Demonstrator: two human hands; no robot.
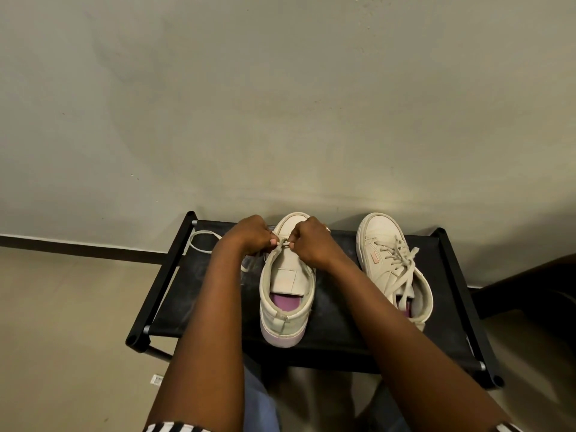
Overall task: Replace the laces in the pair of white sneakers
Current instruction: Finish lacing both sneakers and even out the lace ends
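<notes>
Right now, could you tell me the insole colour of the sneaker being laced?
The insole is purple; the head view shows it best.

On rack [336, 325]: loose lace [189, 241] at L, unlaced sneaker [285, 307] mid, laced sneaker [386, 244] R.

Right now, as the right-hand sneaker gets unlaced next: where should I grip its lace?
Pinch a loose end of the lace where it drapes over the opening of the right sneaker, coming from the near, heel side. The ends lie untied and free there; the crossings farther up sit flat.
</notes>
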